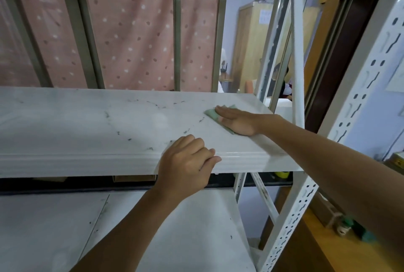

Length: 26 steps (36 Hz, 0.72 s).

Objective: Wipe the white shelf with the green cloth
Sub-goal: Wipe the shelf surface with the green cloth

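We judge wiping barely begun: right hand (238, 122) fingers flat on green cloth (211, 114) at the white shelf (65, 127) end, left hand (188, 162) gripping its lip, dark marks (107, 115) elsewhere.

cloth (211, 113) on shelf (91, 123) right end, under right hand (237, 121), left hand (188, 162) on front edge
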Each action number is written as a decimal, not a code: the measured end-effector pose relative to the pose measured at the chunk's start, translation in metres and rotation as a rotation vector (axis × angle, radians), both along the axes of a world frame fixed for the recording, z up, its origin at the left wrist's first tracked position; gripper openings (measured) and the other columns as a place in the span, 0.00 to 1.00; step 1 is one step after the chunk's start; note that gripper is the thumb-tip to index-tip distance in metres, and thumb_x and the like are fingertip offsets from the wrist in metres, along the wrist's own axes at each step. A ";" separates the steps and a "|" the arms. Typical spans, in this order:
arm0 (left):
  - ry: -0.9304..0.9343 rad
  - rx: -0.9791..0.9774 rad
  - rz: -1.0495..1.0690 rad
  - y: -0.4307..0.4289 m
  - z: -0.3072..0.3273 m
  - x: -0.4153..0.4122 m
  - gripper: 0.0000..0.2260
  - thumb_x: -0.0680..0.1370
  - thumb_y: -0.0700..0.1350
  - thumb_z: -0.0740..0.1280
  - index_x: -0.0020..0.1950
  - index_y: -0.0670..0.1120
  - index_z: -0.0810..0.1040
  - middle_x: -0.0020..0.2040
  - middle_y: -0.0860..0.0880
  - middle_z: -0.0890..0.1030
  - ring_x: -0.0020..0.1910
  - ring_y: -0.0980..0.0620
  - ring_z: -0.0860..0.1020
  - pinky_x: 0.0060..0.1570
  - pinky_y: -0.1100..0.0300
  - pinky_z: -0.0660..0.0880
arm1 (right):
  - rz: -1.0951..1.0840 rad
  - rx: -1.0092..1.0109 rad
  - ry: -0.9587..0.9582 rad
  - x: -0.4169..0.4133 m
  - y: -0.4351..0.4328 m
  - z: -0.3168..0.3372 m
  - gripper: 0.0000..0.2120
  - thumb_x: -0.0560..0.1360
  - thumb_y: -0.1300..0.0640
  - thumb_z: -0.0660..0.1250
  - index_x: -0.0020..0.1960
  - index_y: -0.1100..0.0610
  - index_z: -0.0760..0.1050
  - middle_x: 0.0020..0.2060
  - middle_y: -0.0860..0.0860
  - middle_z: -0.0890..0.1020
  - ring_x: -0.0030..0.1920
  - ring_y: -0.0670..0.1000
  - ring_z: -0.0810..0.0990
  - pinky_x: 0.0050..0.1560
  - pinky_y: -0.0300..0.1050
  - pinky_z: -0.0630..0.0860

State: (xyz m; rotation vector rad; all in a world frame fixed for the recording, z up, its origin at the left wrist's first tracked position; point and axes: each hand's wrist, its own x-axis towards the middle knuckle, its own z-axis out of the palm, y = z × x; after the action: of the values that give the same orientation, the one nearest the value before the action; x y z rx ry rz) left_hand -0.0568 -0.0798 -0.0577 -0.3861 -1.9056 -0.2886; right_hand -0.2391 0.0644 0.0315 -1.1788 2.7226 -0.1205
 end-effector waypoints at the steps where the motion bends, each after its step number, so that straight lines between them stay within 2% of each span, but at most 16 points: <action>1: 0.002 0.003 0.002 0.000 0.000 0.000 0.11 0.78 0.44 0.75 0.37 0.42 0.83 0.32 0.48 0.75 0.33 0.45 0.71 0.36 0.54 0.71 | 0.027 -0.009 -0.005 0.010 0.002 -0.001 0.41 0.73 0.25 0.37 0.80 0.45 0.41 0.79 0.42 0.45 0.78 0.46 0.41 0.77 0.51 0.42; 2: 0.003 0.007 0.002 0.000 -0.001 0.000 0.11 0.78 0.44 0.75 0.37 0.41 0.83 0.32 0.47 0.75 0.32 0.45 0.71 0.36 0.53 0.71 | 0.055 -0.015 -0.008 0.019 0.005 -0.002 0.41 0.72 0.24 0.36 0.80 0.43 0.40 0.78 0.40 0.44 0.77 0.43 0.40 0.77 0.50 0.41; 5: 0.004 0.013 0.002 0.002 -0.001 0.000 0.11 0.77 0.43 0.76 0.37 0.41 0.83 0.32 0.47 0.76 0.32 0.45 0.72 0.35 0.52 0.72 | 0.122 -0.022 -0.010 0.044 0.015 -0.008 0.32 0.79 0.33 0.40 0.80 0.43 0.41 0.78 0.38 0.44 0.74 0.37 0.41 0.74 0.41 0.39; 10: 0.016 0.001 0.008 0.003 0.000 0.000 0.09 0.77 0.43 0.76 0.38 0.41 0.83 0.32 0.47 0.76 0.32 0.45 0.72 0.36 0.53 0.72 | 0.110 0.017 -0.017 0.067 0.030 -0.010 0.29 0.82 0.38 0.41 0.80 0.47 0.39 0.78 0.40 0.42 0.76 0.39 0.40 0.71 0.36 0.37; 15: 0.029 0.004 0.010 0.003 0.000 0.000 0.09 0.76 0.43 0.76 0.38 0.42 0.84 0.33 0.48 0.77 0.33 0.46 0.73 0.37 0.54 0.72 | -0.098 0.010 0.005 0.060 0.048 -0.016 0.31 0.83 0.40 0.39 0.80 0.53 0.38 0.79 0.47 0.41 0.78 0.45 0.38 0.76 0.45 0.39; 20: 0.038 0.004 0.008 0.003 -0.001 0.000 0.08 0.76 0.43 0.76 0.39 0.42 0.84 0.33 0.48 0.76 0.33 0.46 0.72 0.36 0.53 0.73 | -0.278 0.005 0.002 0.036 0.055 -0.018 0.30 0.83 0.45 0.38 0.79 0.60 0.39 0.79 0.56 0.40 0.78 0.52 0.37 0.77 0.49 0.39; 26: 0.038 -0.005 0.008 0.002 0.000 0.000 0.08 0.77 0.43 0.76 0.39 0.42 0.84 0.33 0.49 0.76 0.32 0.47 0.72 0.36 0.55 0.71 | -0.406 0.018 0.042 -0.024 0.050 -0.011 0.33 0.82 0.40 0.37 0.80 0.59 0.40 0.79 0.56 0.44 0.79 0.56 0.42 0.77 0.55 0.41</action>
State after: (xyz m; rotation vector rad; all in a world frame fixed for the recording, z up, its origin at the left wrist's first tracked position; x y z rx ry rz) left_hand -0.0566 -0.0776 -0.0573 -0.3849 -1.8706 -0.2701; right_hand -0.2633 0.1143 0.0201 -0.6151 2.9540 -0.1226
